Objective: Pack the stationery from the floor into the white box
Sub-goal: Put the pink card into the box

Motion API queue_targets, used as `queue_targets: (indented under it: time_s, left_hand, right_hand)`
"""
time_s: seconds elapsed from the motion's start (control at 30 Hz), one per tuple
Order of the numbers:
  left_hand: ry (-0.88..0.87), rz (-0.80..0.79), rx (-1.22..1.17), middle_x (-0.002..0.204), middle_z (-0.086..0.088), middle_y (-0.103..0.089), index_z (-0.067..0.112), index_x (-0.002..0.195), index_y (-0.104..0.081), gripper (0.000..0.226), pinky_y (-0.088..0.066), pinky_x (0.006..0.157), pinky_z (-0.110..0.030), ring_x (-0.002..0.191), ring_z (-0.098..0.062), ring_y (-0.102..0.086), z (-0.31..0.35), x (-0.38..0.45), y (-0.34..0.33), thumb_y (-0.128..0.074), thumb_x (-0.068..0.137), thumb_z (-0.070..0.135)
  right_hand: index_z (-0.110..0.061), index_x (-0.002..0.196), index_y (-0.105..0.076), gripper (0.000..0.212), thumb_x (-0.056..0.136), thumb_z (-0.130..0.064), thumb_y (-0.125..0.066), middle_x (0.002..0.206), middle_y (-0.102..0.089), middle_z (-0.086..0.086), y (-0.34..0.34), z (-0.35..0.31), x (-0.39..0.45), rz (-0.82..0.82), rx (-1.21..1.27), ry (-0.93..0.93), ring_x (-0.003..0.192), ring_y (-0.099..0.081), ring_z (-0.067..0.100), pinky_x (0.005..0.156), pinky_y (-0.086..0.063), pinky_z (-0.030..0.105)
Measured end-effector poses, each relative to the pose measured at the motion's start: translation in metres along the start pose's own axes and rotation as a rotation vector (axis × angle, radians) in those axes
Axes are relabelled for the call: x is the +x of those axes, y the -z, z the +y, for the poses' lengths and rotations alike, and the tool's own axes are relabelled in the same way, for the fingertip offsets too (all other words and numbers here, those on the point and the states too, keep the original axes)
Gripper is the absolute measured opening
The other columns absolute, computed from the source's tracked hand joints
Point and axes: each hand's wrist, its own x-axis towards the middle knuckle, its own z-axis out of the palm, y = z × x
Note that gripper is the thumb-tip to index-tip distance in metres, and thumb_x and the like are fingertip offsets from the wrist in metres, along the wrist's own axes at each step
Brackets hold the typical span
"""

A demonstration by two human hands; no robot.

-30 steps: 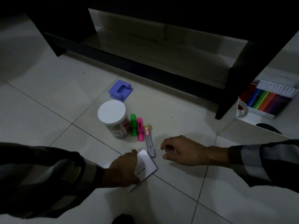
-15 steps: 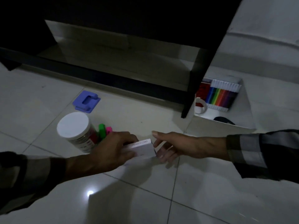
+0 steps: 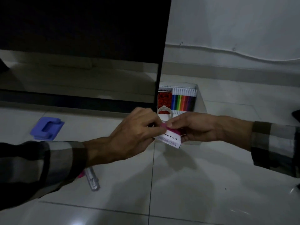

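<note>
**Pad passing from hand to hand, just short of the box**

Far left on the floor [image 3: 211, 184] lies the blue punch [image 3: 47, 128], untouched. Nearer me, a clear cutter [image 3: 92, 180] pokes out from under the left sleeve, with a scrap of pink beside it that I take for a highlighter.

In the middle, the left hand [image 3: 134, 135] reaches across, its grip pinching the near edge of the pad [image 3: 170, 138], a small white packet with a pink top. The right hand [image 3: 193, 127] meets it from the other side, fingers closed on the far edge. The pad is held in the air between them, just in front of the box [image 3: 200, 101], which sits by the dark cabinet [image 3: 81, 30] leg and already holds markers [image 3: 182, 102], a red-patterned item and a white tape roll [image 3: 164, 112].

So the step looks like a handover. Next, I'd judge, the left lets go and the right carries the pad over the rim and lays it in a free spot.

A second ago the pad lay flat on the floor under the left hand; half a second ago it was lifted, the right hand open beside it. Now both hold it. The jar has dropped out of sight.
</note>
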Motion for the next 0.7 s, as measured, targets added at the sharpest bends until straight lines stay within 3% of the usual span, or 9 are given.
queue_targets:
  time_s: [0.1,0.17,0.27,0.37,0.5,0.6,0.7]
  left_hand:
    - [0.05,0.022,-0.003,0.121,-0.008,-0.064,0.017,0.121,-0.071,0.038,-0.041,0.095,-0.032,0.109,-0.019,-0.055,0.0,0.018,-0.015,-0.078,0.085,0.029]
    - [0.149,-0.015,-0.031,0.138,-0.008,-0.053,0.019,0.14,-0.056,0.061,-0.038,0.107,-0.032,0.127,-0.02,-0.048,-0.003,0.02,-0.027,-0.077,0.085,0.035]
    - [0.254,-0.12,-0.081,0.155,0.0,-0.036,0.021,0.154,-0.035,0.082,-0.027,0.117,-0.028,0.143,-0.016,-0.034,-0.01,0.013,-0.044,-0.071,0.086,0.05]
    - [0.265,-0.346,-0.075,0.163,0.002,-0.028,0.023,0.159,-0.024,0.092,-0.022,0.12,-0.03,0.148,-0.013,-0.026,-0.021,0.002,-0.062,-0.065,0.086,0.059]
    - [0.243,-0.651,-0.01,0.171,0.0,0.004,0.027,0.163,-0.009,0.098,0.0,0.124,-0.034,0.157,-0.016,0.003,-0.032,-0.008,-0.085,-0.059,0.088,0.067]
    - [0.233,-0.711,-0.018,0.168,0.002,0.024,0.033,0.162,-0.003,0.101,0.004,0.126,-0.037,0.154,-0.013,0.022,-0.034,-0.012,-0.092,-0.059,0.086,0.068]
    - [0.218,-0.701,-0.079,0.166,0.005,0.029,0.041,0.16,-0.003,0.1,0.0,0.126,-0.036,0.152,-0.011,0.027,-0.036,-0.014,-0.089,-0.062,0.084,0.065]
  right_hand:
    - [-0.004,0.122,-0.07,0.042,0.084,-0.018,-0.075,0.121,-0.073,0.017,0.029,-0.015,-0.014,0.042,-0.082,0.066,0.111,-0.067,0.026,0.101,-0.052,0.041]
    - [-0.005,0.113,-0.072,0.024,0.089,-0.011,-0.071,0.114,-0.075,0.017,0.05,-0.027,-0.02,0.11,-0.175,0.119,0.106,-0.069,0.027,0.086,-0.058,0.035]
    - [-0.008,0.101,-0.069,0.013,0.089,-0.004,-0.071,0.102,-0.077,0.015,0.081,-0.046,-0.021,0.357,-0.449,0.196,0.103,-0.072,0.032,0.078,-0.06,0.036]
    - [-0.013,0.108,-0.065,0.025,0.086,-0.006,-0.076,0.101,-0.073,0.008,0.104,-0.057,-0.007,0.545,-0.721,0.209,0.093,-0.072,0.024,0.076,-0.062,0.034]
    - [-0.02,0.12,-0.063,0.034,0.088,-0.016,-0.072,0.105,-0.072,0.006,0.123,-0.066,0.035,0.6,-1.101,0.242,0.086,-0.072,0.018,0.065,-0.059,0.026]
    - [-0.018,0.12,-0.064,0.032,0.09,-0.03,-0.069,0.104,-0.074,0.008,0.131,-0.069,0.07,0.611,-1.315,0.264,0.075,-0.07,0.019,0.058,-0.054,0.025]
    - [-0.012,0.11,-0.066,0.035,0.09,-0.041,-0.068,0.1,-0.073,0.009,0.132,-0.065,0.096,0.661,-1.403,0.28,0.073,-0.071,0.024,0.063,-0.063,0.036]
